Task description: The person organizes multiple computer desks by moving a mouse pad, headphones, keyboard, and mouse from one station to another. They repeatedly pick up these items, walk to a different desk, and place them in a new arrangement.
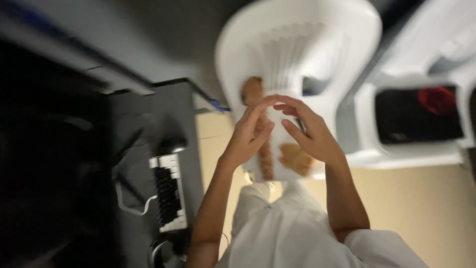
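A keyboard [168, 198] lies on the table [148, 119] at left; two chairs [297, 54] stand side by side at right.

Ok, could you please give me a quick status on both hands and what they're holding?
Left hand and right hand both gripping a blurred white packet with orange-brown patches. White plastic chair behind it. Nothing blocking.

The white chair [297, 44] looks like moulded plastic, smooth with a soft sheen, its back ribbed. A second white plastic chair [411, 154] carries a matt black bag [416, 116] that reads as cloth. The keyboard [168, 196] has white plastic edges and dull black keys, and sits on a dark matt desk [144, 114]. The person's white garment [292, 233] is soft, creased cloth. The floor [421, 198] is beige and smooth.
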